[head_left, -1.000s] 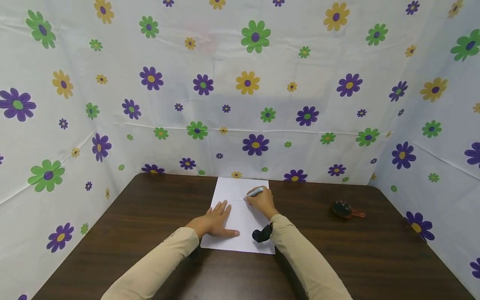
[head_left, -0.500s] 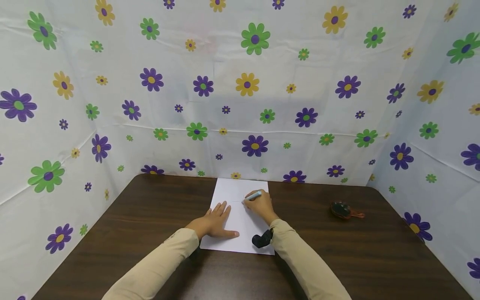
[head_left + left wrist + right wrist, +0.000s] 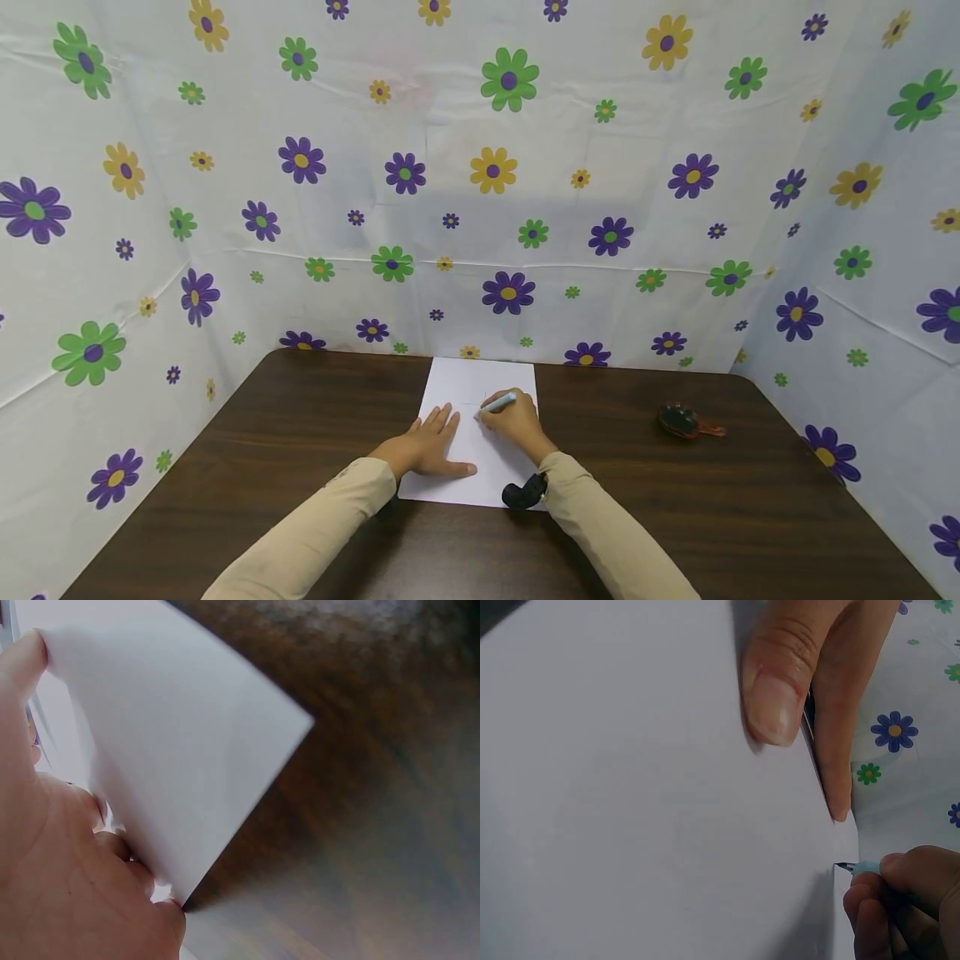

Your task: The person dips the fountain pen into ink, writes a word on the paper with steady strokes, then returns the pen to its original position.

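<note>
A white sheet of paper (image 3: pixel 480 375) lies on the dark table, bearing a thin horizontal line and a short upright mark. My left hand (image 3: pixel 427 446) rests on its left side, fingers spread and thumb pointing right. In the left wrist view the palm of the left hand (image 3: pixel 75 862) borders the paper (image 3: pixel 187 750). My right hand (image 3: pixel 519 422) pinches a light blue pen (image 3: pixel 498 403), tilted, its tip at the sheet. The right wrist view shows the pen's dark tip (image 3: pixel 845 865) touching the paper (image 3: pixel 630 787) at the end of a line, beyond the left thumb (image 3: pixel 776 705).
On the right of the brown wooden table (image 3: pixel 300 417) sits a small dark oval object (image 3: pixel 678 421) with a reddish-brown handle. Flower-print cloth (image 3: pixel 450 292) stands behind and along both sides. A black device (image 3: pixel 522 493) is on the right wrist.
My right hand has moved slightly left and toward me with the pen, uncovering a short upright mark by the horizontal line. The left hand has stayed in place on the paper.
</note>
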Demonstrator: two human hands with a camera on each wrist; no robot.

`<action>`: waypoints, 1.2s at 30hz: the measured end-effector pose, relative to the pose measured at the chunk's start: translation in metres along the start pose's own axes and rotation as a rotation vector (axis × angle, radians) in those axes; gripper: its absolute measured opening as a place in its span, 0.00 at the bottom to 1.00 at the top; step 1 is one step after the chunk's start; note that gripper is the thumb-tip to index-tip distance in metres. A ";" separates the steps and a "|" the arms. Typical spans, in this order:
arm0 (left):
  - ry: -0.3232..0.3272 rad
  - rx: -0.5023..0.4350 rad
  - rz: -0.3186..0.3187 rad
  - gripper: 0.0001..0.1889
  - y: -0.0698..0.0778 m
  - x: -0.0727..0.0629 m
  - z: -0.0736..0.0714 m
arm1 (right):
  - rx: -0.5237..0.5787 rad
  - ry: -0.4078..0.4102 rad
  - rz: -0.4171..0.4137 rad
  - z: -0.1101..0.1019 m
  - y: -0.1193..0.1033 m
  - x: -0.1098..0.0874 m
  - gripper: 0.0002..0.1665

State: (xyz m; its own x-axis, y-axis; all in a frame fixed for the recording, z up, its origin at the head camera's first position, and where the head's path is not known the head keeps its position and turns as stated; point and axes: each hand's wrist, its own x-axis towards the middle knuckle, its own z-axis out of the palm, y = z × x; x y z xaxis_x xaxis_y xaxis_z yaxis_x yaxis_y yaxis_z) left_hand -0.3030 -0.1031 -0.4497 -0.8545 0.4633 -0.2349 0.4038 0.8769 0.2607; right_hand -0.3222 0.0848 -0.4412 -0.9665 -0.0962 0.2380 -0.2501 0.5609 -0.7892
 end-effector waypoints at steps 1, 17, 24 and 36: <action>0.002 -0.003 -0.001 0.58 0.000 0.000 0.001 | 0.002 -0.008 0.001 0.001 0.000 -0.001 0.03; -0.003 -0.005 0.000 0.55 0.010 -0.012 -0.010 | -0.018 -0.059 -0.091 0.004 -0.010 -0.010 0.02; -0.015 -0.012 -0.003 0.55 0.012 -0.013 -0.013 | 0.019 -0.039 -0.073 0.002 -0.009 -0.006 0.03; -0.019 -0.009 -0.020 0.56 0.007 -0.007 -0.007 | -0.058 0.071 0.050 -0.013 -0.001 0.010 0.04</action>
State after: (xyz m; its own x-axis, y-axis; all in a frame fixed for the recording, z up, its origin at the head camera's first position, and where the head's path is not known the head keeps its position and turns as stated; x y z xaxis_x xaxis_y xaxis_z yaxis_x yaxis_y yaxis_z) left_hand -0.2961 -0.1010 -0.4391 -0.8562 0.4479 -0.2574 0.3835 0.8849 0.2642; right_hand -0.3313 0.0939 -0.4306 -0.9708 -0.0094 0.2397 -0.1955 0.6100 -0.7679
